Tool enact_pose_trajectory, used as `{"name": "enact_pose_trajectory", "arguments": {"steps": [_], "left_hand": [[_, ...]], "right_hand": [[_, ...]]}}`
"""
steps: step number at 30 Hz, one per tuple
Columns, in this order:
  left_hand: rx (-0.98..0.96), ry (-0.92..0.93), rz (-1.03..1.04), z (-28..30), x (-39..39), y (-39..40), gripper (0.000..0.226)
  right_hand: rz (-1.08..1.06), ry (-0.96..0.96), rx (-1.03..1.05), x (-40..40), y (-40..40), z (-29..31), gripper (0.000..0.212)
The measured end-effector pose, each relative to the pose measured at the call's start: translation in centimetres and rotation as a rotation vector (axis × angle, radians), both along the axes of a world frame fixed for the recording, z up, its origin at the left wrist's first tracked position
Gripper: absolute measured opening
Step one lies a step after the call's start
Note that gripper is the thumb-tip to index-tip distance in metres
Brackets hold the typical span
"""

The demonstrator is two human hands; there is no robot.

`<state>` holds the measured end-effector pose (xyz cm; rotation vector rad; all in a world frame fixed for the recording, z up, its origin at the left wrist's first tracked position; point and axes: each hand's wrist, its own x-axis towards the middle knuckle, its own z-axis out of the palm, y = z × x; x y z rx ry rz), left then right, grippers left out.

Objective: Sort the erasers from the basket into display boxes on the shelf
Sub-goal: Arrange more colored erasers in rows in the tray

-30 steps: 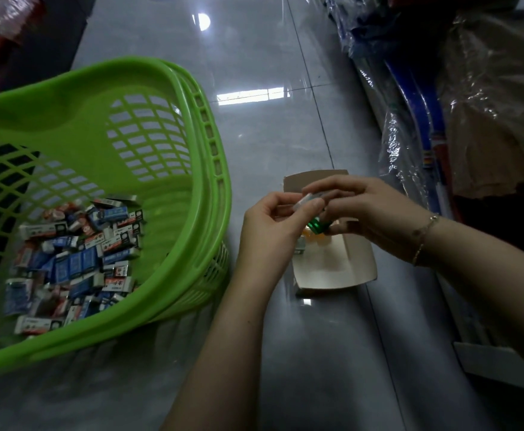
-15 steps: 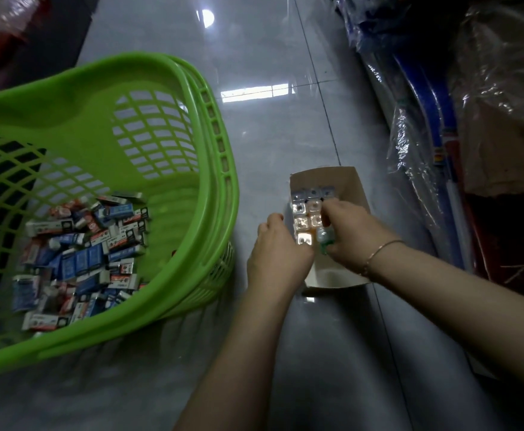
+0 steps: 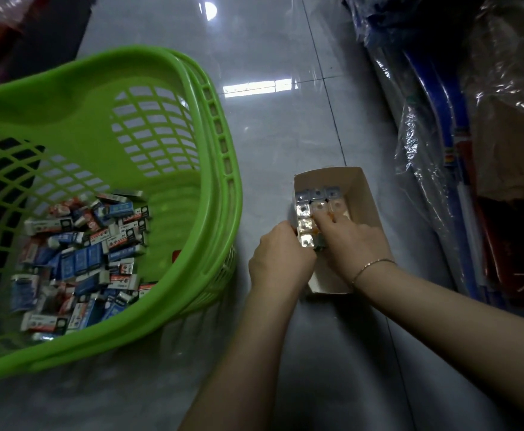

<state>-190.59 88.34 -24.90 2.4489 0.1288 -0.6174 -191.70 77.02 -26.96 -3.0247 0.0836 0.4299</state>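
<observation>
The small wrapped erasers sit in tidy rows inside the cardboard box, glossy squares in clear film that catches the light, packed against its left wall. The box is a plain, open paper tray with sloping sides, lying on the shiny grey tiled floor. My right hand reaches into the box, fingers stretched forward and pressing down on the erasers in the middle rows; a thin chain bracelet circles that wrist. My left hand is at the box's left wall, fingers curled toward the nearest erasers, though I cannot tell whether they grasp anything. Left of the box stands the green plastic basket, lattice-sided with a smooth thick rim, holding a loose heap of boxed erasers, flat blue, red and white rectangles. Right of the box lean crinkled plastic-wrapped goods.
</observation>
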Motion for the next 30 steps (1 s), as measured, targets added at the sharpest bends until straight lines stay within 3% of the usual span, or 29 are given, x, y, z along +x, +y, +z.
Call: {"name": "enact_pose_trajectory", "arguments": {"steps": [4,12,15,18,21,23,26,28,30], "left_hand": [[0.031,0.01,-0.001,-0.3,0.2,-0.2,0.019],[0.043,0.037,-0.062,1.9,-0.5,-0.1,0.03],[0.049,-0.043,-0.203,6.5,-1.6,-0.5,0.031],[0.005,-0.174,-0.367,13.6,-2.8,-0.6,0.024],[-0.039,-0.387,-0.402,21.1,0.4,1.7,0.02],[-0.092,-0.314,-0.409,25.5,4.3,4.9,0.019],[0.045,0.095,-0.483,27.7,9.3,10.3,0.021],[0.172,0.309,-0.49,24.8,11.6,14.1,0.017],[0.228,0.371,-0.486,19.7,12.3,17.2,0.011]], "right_hand": [[0.043,-0.019,-0.05,0.0,-0.1,-0.5,0.044],[0.024,0.061,0.057,-0.1,-0.8,1.3,0.041],[-0.062,-0.117,0.279,0.8,-1.4,4.8,0.014],[-0.229,-0.397,0.629,2.9,-1.4,10.2,0.022],[-0.217,-0.613,0.847,5.8,0.3,17.3,0.025],[-0.109,-0.673,0.916,8.0,2.8,21.6,0.015],[0.157,-0.523,0.811,10.7,7.9,25.6,0.006],[0.377,-0.312,0.502,11.5,12.2,26.0,0.012],[0.516,-0.05,0.176,11.8,16.2,24.4,0.024]]}}
